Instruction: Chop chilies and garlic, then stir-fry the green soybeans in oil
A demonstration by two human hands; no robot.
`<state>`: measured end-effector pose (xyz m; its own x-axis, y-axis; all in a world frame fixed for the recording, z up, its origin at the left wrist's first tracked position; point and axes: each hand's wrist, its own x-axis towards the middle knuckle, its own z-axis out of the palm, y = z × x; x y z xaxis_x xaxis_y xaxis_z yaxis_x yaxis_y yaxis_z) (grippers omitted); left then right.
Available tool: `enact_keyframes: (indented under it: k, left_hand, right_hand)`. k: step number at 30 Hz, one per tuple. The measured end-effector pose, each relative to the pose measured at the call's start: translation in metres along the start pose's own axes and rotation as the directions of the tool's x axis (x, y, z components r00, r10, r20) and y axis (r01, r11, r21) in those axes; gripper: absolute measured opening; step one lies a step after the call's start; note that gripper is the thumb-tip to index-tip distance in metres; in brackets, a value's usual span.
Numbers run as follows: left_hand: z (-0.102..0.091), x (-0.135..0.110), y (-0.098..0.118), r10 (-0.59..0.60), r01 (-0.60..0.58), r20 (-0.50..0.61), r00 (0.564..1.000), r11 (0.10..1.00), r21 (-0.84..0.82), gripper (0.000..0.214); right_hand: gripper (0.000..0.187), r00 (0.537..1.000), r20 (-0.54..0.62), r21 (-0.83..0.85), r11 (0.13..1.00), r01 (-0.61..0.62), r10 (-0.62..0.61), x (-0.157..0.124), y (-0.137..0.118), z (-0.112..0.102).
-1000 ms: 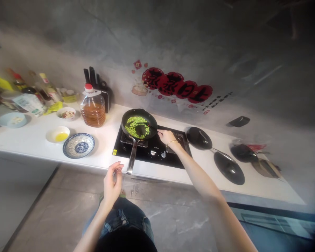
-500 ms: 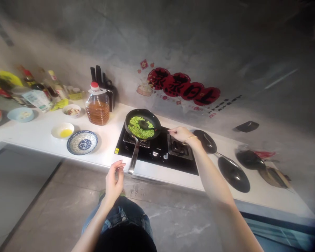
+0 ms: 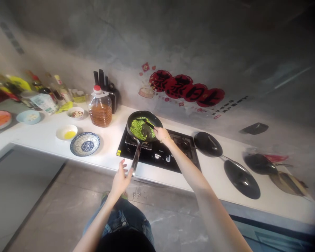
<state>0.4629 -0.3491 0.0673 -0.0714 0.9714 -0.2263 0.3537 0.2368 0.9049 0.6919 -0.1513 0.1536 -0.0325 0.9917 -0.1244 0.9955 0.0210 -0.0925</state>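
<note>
Green peas (image 3: 137,129) lie in a dark frying pan (image 3: 157,121) on the left burner, mostly gathered at the pan's left side. My right hand (image 3: 162,133) grips the black handle of a spatula (image 3: 150,125), whose head is hard to make out among the peas. The pan's steel handle (image 3: 137,157) points toward me over the counter edge. Beside the end of that handle is my left hand (image 3: 123,176), open, fingers apart and thumb close to the steel; whether it touches I cannot tell.
Left of the black stove (image 3: 157,164) stand a blue-patterned plate (image 3: 85,143), a bowl with yellow liquid (image 3: 66,132), a large oil jug (image 3: 100,110) and a knife block (image 3: 112,99). To the right lie a black pan (image 3: 208,143) and a dark lid-like disc (image 3: 242,179).
My right hand has moved left over the pan with the spatula, and the peas have shifted left. My left hand has risen closer to the pan handle, its fingers spreading. The view has shifted slightly.
</note>
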Motion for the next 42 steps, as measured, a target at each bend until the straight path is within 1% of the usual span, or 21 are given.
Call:
enact_keyframes:
  k: [2,4,6,9,11,13,15,18,21,23,26,28,29,31,33,35,37,39,40,42]
  left_hand:
    - [0.008,0.007,-0.001,-0.027,0.027,0.063,0.998,1.000,0.011,0.063]
    - [0.015,0.012,0.001,-0.003,-0.002,0.108,0.994,0.999,0.047,0.068]
    - [0.019,0.015,0.005,0.033,-0.041,0.169,0.985,0.998,0.043,0.069]
    - [0.023,0.017,0.009,0.037,-0.026,0.260,0.965,0.999,-0.044,0.066]
    - [0.025,0.017,0.008,0.051,-0.026,0.258,0.965,0.995,-0.098,0.062]
    - [0.028,0.017,0.004,0.099,-0.072,0.210,0.973,0.989,-0.131,0.058]
    - [0.032,0.017,-0.001,0.152,-0.127,0.175,0.973,0.981,-0.148,0.054]
    - [0.039,0.016,-0.004,0.195,-0.169,0.171,0.966,0.973,-0.154,0.052]
    - [0.046,0.012,-0.004,0.204,-0.180,0.163,0.965,0.972,-0.155,0.053]
    - [0.050,0.009,-0.003,0.196,-0.175,0.139,0.971,0.973,-0.152,0.053]
    - [0.053,0.006,0.000,0.168,-0.152,0.124,0.978,0.979,-0.133,0.053]
    - [0.052,0.005,0.002,0.147,-0.131,0.134,0.980,0.984,-0.119,0.054]
    - [0.052,0.005,0.002,0.137,-0.121,0.141,0.981,0.986,-0.115,0.054]
    - [0.051,0.005,0.003,0.126,-0.110,0.148,0.981,0.988,-0.111,0.055]
    - [0.050,0.005,0.003,0.133,-0.116,0.146,0.980,0.986,-0.118,0.057]
    - [0.051,0.006,0.001,0.149,-0.131,0.139,0.979,0.983,-0.130,0.057]
    - [0.052,0.006,-0.001,0.172,-0.153,0.139,0.975,0.979,-0.137,0.055]
    - [0.053,0.006,-0.003,0.192,-0.173,0.140,0.971,0.976,-0.135,0.053]
    - [0.054,0.007,-0.004,0.200,-0.182,0.139,0.970,0.974,-0.134,0.053]
    - [0.054,0.007,-0.005,0.207,-0.190,0.131,0.970,0.973,-0.134,0.053]
  right_hand:
    - [0.041,0.996,0.041,-0.031,0.996,0.081,-0.079,0.002,-0.004,-0.003]
    - [0.040,0.989,0.079,-0.067,0.990,0.128,-0.122,-0.006,-0.003,-0.012]
    - [0.039,0.988,0.090,-0.105,0.985,0.135,-0.126,-0.021,0.003,-0.025]
    - [0.036,0.990,0.091,-0.153,0.981,0.122,-0.109,-0.049,0.018,-0.051]
    - [0.034,0.988,0.125,-0.162,0.980,0.115,-0.095,-0.066,0.027,-0.066]
    - [0.031,0.979,0.183,-0.157,0.980,0.122,-0.093,-0.078,0.031,-0.074]
    - [0.031,0.971,0.210,-0.155,0.977,0.145,-0.111,-0.083,0.029,-0.073]
    - [0.036,0.977,0.162,-0.190,0.968,0.166,-0.136,-0.075,0.017,-0.057]
    - [0.039,0.986,0.103,-0.232,0.961,0.149,-0.128,-0.051,0.006,-0.033]
    - [0.041,0.992,0.080,-0.229,0.967,0.110,-0.094,-0.033,0.002,-0.019]
    - [0.042,0.997,0.078,-0.175,0.984,0.022,-0.008,-0.015,0.007,-0.009]
    - [0.040,0.996,0.090,-0.132,0.991,-0.016,0.029,-0.013,0.018,-0.013]
    - [0.039,0.995,0.100,-0.113,0.993,-0.016,0.027,-0.016,0.026,-0.019]
    - [0.037,0.992,0.124,-0.087,0.996,0.021,-0.010,-0.025,0.046,-0.038]
    - [0.035,0.988,0.144,-0.082,0.995,0.062,-0.050,-0.038,0.066,-0.062]
    - [0.034,0.985,0.166,-0.113,0.992,0.057,-0.038,-0.050,0.081,-0.084]
    - [0.034,0.977,0.215,-0.143,0.989,0.040,-0.008,-0.058,0.088,-0.094]
    - [0.035,0.969,0.249,-0.134,0.990,0.046,-0.012,-0.060,0.084,-0.090]
    - [0.035,0.971,0.238,-0.115,0.992,0.050,-0.021,-0.058,0.079,-0.082]
    - [0.037,0.986,0.163,-0.064,0.997,0.031,-0.020,-0.050,0.063,-0.060]
